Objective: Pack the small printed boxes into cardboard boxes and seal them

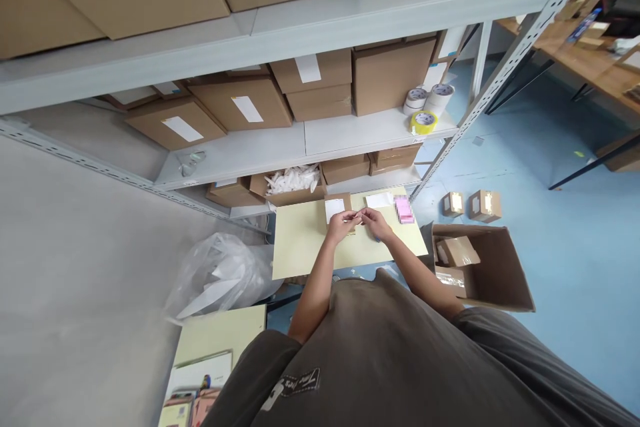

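My left hand (341,224) and my right hand (375,221) meet over the pale yellow table (300,240), fingertips pinched together. Between them shows a small pale bit, too small to name. Just behind my left hand is a cardboard box (345,199) with a white label (334,208). A white sheet of paper (379,200) lies beyond my right hand, and a pink item (403,209), blurred out, is to its right. Something small and blue peeks out below my right hand.
Metal shelves (280,147) with cardboard boxes and tape rolls (424,121) rise beyond the table. An open carton (500,267) holding packages stands on the floor at right, near two small boxes (485,205). A clear plastic bag (225,273) bulges at left.
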`<state>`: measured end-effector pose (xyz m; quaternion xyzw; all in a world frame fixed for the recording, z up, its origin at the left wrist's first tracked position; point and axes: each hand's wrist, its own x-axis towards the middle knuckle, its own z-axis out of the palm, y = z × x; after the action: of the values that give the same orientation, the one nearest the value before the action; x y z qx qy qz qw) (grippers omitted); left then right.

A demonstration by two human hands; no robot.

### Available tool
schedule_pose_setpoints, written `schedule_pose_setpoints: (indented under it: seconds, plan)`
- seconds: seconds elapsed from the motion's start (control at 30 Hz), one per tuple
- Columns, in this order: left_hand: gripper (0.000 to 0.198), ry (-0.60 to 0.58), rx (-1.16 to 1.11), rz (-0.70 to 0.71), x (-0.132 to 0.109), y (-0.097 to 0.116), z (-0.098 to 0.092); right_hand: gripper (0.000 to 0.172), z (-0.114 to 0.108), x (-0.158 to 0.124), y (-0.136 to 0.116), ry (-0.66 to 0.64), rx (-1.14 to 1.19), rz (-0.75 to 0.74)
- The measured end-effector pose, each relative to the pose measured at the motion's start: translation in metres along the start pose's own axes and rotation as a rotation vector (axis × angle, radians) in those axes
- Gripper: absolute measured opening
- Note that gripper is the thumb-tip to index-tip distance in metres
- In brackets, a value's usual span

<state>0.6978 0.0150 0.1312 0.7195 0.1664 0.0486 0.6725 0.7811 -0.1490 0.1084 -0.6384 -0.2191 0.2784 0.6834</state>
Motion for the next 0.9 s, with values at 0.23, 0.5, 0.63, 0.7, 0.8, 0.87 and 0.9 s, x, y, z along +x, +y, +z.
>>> schedule_pose_setpoints:
  seconds: [0.23, 0.5, 0.63, 0.7, 0.8, 0.87, 0.9]
  plan:
    - [0.057, 0.198, -0.280, -0.148, 0.001, -0.004, 0.027, 0.035, -0.021, -0.007, -0.007, -0.020, 0.038, 0.031]
    - [0.051, 0.130, -0.233, -0.091, -0.002, -0.021, 0.053, 0.032, -0.037, -0.017, -0.008, -0.038, 0.063, 0.143]
    - [0.048, 0.242, -0.258, -0.102, 0.014, -0.031, 0.034, 0.033, -0.033, -0.018, -0.013, 0.003, 0.103, 0.140]
    - [0.048, 0.343, -0.314, -0.108, 0.026, -0.034, 0.004, 0.034, -0.028, -0.016, -0.014, 0.084, 0.145, 0.133]
    - [0.049, 0.625, -0.367, -0.142, 0.041, -0.038, -0.062, 0.037, -0.018, -0.008, -0.013, 0.201, 0.165, 0.152]
    - [0.048, 0.836, -0.327, -0.145, 0.045, -0.042, -0.111, 0.039, -0.007, 0.001, -0.009, 0.274, 0.149, 0.158]
    - [0.048, 0.901, -0.291, -0.131, 0.044, -0.044, -0.133, 0.040, 0.000, 0.007, -0.006, 0.310, 0.140, 0.151]
